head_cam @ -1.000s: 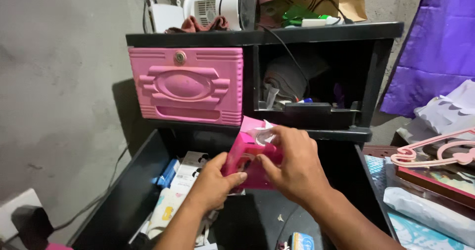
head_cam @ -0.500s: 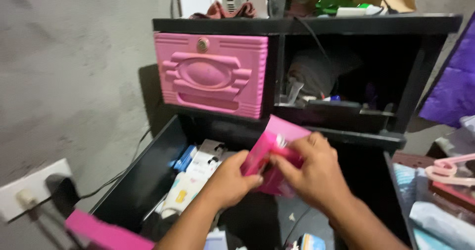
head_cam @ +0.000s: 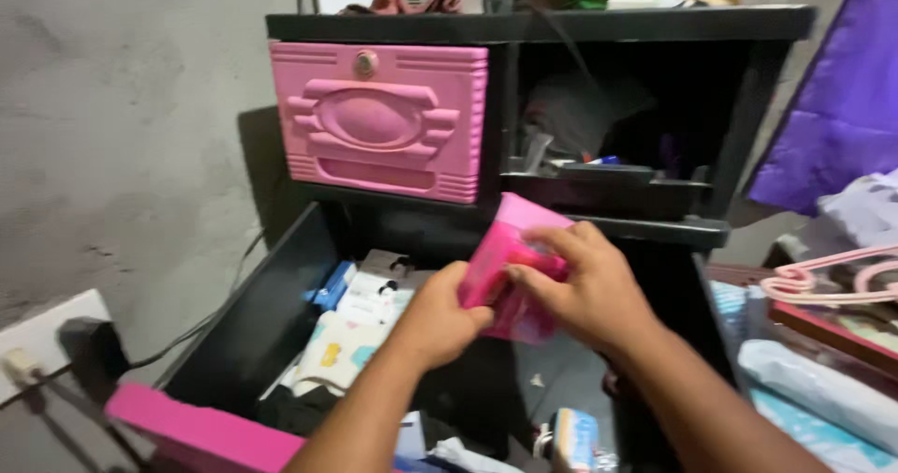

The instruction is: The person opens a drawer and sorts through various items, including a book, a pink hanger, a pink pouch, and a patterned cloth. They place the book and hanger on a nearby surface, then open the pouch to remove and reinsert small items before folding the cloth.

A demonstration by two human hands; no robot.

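Above the open black drawer (head_cam: 253, 333), toward its back edge, both hands pinch a pink packet (head_cam: 510, 267). Its long axis tilts up and away toward the pink drawer front (head_cam: 379, 117). Left hand (head_cam: 438, 319) grips the lower near edge; right hand (head_cam: 585, 286) closes over the right side, fingers on top.

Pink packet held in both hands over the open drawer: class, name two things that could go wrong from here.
1. The pink packet is pinched only at its edges by the left hand and right hand; it might slip into the cluttered drawer below.
2. The drawer stands pulled far out, so a forearm could knock its pink front.
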